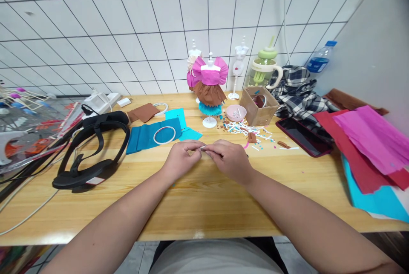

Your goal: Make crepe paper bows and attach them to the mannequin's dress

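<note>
My left hand (pixel 182 159) and my right hand (pixel 230 159) meet fingertip to fingertip over the middle of the wooden table (pixel 204 206). Both pinch a small white piece (pixel 202 148), too small to make out well. Behind them stands a mini dress form (pixel 211 79) with a pink top, a brown skirt and a blue frill. White paper strips and coloured scraps (pixel 244 129) lie just beyond my right hand, by a pink bowl (pixel 236 113). Blue crepe paper (pixel 143 137) with a roll of tape (pixel 164 135) on it is left of my left hand.
A black headset (pixel 86 176) and cables are at the left. At the back are a box (pixel 259 110), a green-lidded jug (pixel 263 69) and a bare dress form (pixel 238 67). A phone (pixel 302 135), checked cloth (pixel 295 90) and coloured paper sheets (pixel 361 154) lie at the right.
</note>
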The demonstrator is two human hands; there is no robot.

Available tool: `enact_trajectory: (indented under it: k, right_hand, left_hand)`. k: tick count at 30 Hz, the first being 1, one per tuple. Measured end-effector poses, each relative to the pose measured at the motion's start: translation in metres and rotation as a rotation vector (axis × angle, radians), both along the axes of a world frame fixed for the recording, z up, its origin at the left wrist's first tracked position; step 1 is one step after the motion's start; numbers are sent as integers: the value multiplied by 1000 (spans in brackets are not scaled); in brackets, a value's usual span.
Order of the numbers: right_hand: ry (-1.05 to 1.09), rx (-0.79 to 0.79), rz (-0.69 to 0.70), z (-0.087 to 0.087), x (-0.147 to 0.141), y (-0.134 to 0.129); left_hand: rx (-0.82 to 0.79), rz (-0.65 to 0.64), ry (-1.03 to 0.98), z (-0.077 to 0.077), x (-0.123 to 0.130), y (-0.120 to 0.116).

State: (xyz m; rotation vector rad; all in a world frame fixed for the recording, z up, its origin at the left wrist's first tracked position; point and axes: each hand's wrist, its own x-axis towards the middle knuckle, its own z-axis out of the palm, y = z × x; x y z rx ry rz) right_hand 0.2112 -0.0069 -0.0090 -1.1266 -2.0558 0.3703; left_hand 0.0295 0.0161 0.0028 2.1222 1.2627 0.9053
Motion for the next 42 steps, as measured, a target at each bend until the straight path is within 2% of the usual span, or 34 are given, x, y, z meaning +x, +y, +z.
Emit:
enact_trajectory:
  k: [7, 23, 32, 36, 42]
  right_hand:
    - [-31, 35, -46, 0, 0, -1]
    - [104, -96, -109, 2, -4, 1]
    - [122, -146, -65, 2, -5, 2]
    - [185, -255, -53, 2, -7, 3]
    - [442, -528, -2, -1, -6, 10]
  left_hand:
    - [-9, 22, 18, 1, 1, -2]
    - [8, 9, 88, -1, 0, -6]
    - [16, -7, 111, 0, 1, -8]
    - [-4, -17, 64, 1, 3, -9]
    - [-49, -38, -26, 1, 3, -6]
